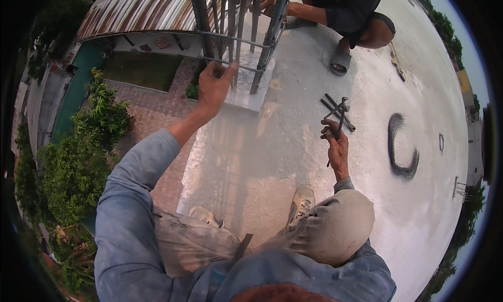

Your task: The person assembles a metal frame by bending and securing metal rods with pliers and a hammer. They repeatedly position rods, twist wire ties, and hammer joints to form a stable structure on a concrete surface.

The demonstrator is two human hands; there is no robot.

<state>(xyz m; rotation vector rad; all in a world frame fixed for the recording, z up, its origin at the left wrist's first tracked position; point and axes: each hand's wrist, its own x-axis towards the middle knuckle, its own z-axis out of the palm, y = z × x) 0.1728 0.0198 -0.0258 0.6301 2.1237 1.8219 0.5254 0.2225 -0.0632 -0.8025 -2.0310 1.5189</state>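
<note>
A column cage of upright steel rebars (231, 29) rises from a concrete base (243, 100), with square steel stirrups (238, 65) around the bars. My left hand (216, 87) is at the near left corner of the lowest stirrup, its fingers pinched together; whatever they grip is hidden or too thin to make out. Lower right of the cage, my right hand (335, 144) is closed around the handles of dark tying pincers (343, 110), jaws pointing up and away from me. Just beyond that hand, dark bar-like tools (350, 125) lie on the slab.
A co-worker's hand (268, 4) is at the cage's far side, and a sandalled foot (340, 61) rests on the concrete slab (367, 197). A bundle of black tie wire (402, 155) lies at right. The slab's edge (191, 165) drops to a paved yard (157, 113) on the left.
</note>
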